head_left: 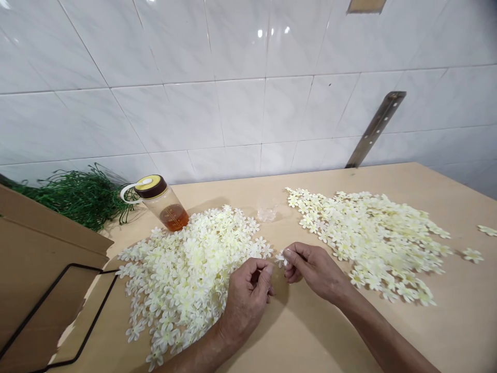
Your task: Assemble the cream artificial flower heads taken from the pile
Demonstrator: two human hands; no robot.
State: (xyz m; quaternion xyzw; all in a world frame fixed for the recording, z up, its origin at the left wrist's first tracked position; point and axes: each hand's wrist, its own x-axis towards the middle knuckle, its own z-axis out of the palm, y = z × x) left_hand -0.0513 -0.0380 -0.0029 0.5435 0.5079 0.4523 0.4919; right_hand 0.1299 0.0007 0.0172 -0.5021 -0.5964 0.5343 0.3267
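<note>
My right hand [310, 269] pinches a small white artificial flower [280, 258] between thumb and fingers, just above the table. Close by on its left, my left hand [250, 290] is closed, thumb against the index finger; whatever its fingertips may hold is hidden. A large heap of white flower heads with pale yellow centres [186, 274] lies to the left, partly behind my left hand. On the right spreads a flatter pile of similar cream-yellow flowers [380, 238]. Beyond my hands, between the piles, stands a small clear plastic cup [267, 211].
A drink bottle [165, 207] with amber liquid stands behind the left heap. Green artificial stems [77, 194] lie at the back left, beside a cardboard box [46, 259] and a black wire frame [87, 331]. A metal strip [375, 129] leans on the tiled wall.
</note>
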